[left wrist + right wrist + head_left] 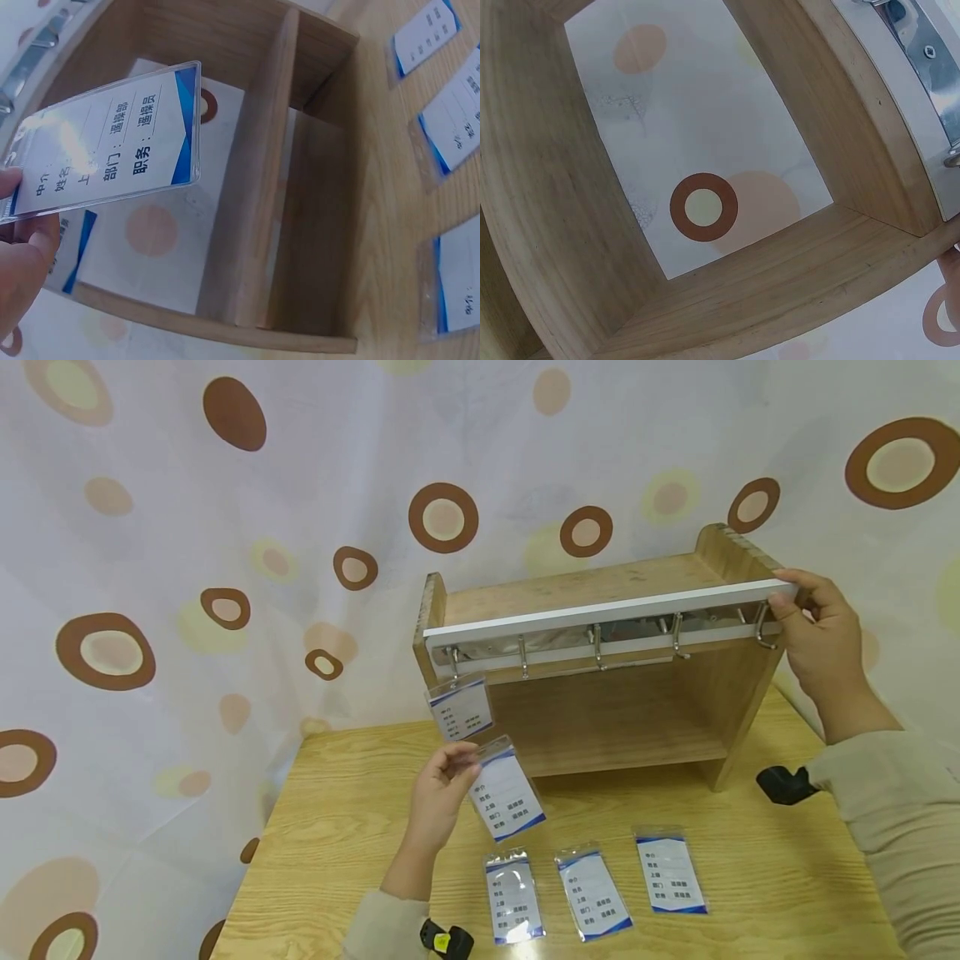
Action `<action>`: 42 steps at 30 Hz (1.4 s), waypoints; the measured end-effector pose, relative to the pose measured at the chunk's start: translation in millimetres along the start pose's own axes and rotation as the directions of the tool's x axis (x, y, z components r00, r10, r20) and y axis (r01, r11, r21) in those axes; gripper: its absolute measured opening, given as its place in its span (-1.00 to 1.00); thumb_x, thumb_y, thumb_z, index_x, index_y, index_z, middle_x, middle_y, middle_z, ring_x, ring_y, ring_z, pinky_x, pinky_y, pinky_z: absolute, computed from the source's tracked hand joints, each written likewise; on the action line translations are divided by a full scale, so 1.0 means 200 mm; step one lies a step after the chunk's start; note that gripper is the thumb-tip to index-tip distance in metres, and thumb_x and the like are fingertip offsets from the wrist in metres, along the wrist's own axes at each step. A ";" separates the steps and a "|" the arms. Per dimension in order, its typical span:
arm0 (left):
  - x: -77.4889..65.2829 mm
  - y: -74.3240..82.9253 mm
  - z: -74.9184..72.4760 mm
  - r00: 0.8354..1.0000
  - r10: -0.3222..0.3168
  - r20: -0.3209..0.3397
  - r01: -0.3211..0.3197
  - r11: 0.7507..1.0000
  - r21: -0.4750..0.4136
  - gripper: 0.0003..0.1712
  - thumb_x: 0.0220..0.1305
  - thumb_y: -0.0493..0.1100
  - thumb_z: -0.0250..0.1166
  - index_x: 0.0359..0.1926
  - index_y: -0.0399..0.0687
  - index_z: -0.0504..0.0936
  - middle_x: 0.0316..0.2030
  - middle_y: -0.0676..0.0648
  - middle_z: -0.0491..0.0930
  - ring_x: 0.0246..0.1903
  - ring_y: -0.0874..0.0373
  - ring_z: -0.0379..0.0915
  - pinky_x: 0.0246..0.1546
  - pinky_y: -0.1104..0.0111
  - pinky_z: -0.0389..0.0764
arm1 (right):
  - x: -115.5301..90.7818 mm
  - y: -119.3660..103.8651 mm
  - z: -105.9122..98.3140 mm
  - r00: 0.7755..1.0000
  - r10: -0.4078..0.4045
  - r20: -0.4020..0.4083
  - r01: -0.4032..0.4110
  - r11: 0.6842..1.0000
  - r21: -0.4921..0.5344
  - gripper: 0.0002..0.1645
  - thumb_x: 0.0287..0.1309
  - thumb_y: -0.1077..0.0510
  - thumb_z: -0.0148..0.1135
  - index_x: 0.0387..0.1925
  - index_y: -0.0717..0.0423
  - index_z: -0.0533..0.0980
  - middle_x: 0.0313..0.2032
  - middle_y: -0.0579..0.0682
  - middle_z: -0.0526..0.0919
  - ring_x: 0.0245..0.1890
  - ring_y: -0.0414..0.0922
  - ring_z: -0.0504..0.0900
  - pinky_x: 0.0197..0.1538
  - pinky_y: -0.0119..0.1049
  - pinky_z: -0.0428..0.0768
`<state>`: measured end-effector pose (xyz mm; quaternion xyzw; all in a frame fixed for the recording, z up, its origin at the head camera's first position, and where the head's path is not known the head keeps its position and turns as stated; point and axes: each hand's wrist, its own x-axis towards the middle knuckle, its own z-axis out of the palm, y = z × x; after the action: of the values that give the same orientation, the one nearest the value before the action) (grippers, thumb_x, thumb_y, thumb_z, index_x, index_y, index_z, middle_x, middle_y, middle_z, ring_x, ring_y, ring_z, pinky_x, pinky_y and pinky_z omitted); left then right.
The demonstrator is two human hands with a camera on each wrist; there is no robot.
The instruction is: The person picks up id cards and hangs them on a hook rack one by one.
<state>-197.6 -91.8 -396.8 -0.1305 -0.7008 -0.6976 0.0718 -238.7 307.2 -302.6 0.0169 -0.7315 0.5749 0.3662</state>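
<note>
One badge sleeve point(506, 789) is pinched by the left hand point(442, 793) at frame centre, below the hook rail point(600, 627); the right hand point(821, 631) grips the rail's end at right, steadying it.

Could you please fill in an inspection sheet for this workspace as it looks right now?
Surface: light wooden table, bare in places.
Job's things: wooden shelf with a white hook rail; one badge on the leftmost hook; one held badge; three badges flat on the table.
Clutter: nothing seen.
Hands: left hand pinches the held badge below the rail; right hand grips the rail's right end.
Cables: nothing seen.
Surroundings: white curtain with brown and yellow rings behind the table; black wrist cameras on both arms.
</note>
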 end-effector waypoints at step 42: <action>0.22 0.27 0.16 0.972 0.209 0.110 -0.211 0.977 0.007 -0.73 0.06 -0.44 0.14 -0.15 -0.29 0.45 -0.28 -0.13 0.49 -0.28 0.15 0.38 -0.28 0.41 0.45 | 0.00 0.01 0.01 1.000 -0.019 -0.020 0.019 1.000 -0.001 -0.64 0.07 0.26 0.07 -0.03 0.06 0.44 -0.38 -0.24 0.40 -0.33 -0.34 0.33 -0.37 -0.63 0.33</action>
<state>-221.4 -55.9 -333.0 -0.2408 -0.6926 -0.6713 0.1083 -240.2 306.5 -303.9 0.0182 -0.7279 0.5711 0.3790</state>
